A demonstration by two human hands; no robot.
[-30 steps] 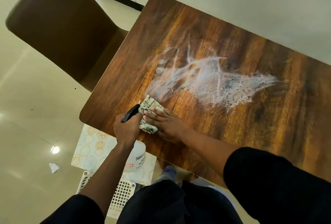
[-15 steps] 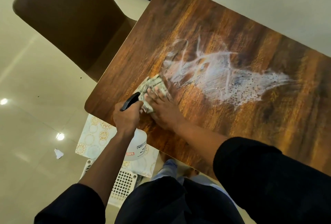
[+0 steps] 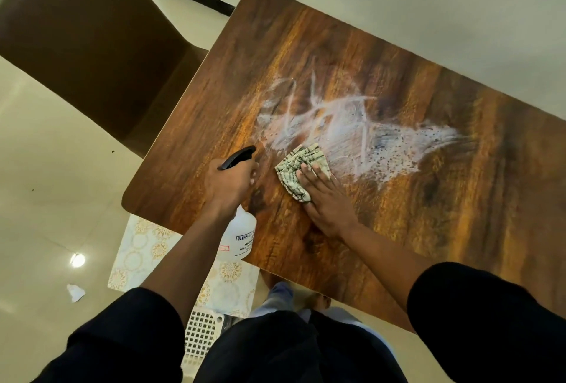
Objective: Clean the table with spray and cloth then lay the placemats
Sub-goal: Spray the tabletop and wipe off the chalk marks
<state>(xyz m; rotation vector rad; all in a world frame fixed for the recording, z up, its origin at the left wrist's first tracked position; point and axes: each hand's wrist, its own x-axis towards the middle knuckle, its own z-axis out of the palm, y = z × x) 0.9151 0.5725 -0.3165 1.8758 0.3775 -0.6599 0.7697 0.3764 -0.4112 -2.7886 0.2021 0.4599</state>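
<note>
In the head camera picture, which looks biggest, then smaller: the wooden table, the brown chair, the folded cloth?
1. Table
2. Chair, though partly cut off by the frame
3. Cloth, by far the smallest, under the right hand

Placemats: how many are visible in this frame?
1 patterned placemat shows, lying atop a white basket below the table edge; more may be stacked under it.

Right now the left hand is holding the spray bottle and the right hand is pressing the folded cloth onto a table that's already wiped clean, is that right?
Not quite. The left hand does hold the spray bottle and the right hand presses the folded cloth on the wooden table, but the head view shows a white smear of spray beyond the cloth, so the table is not wiped clean.
</note>
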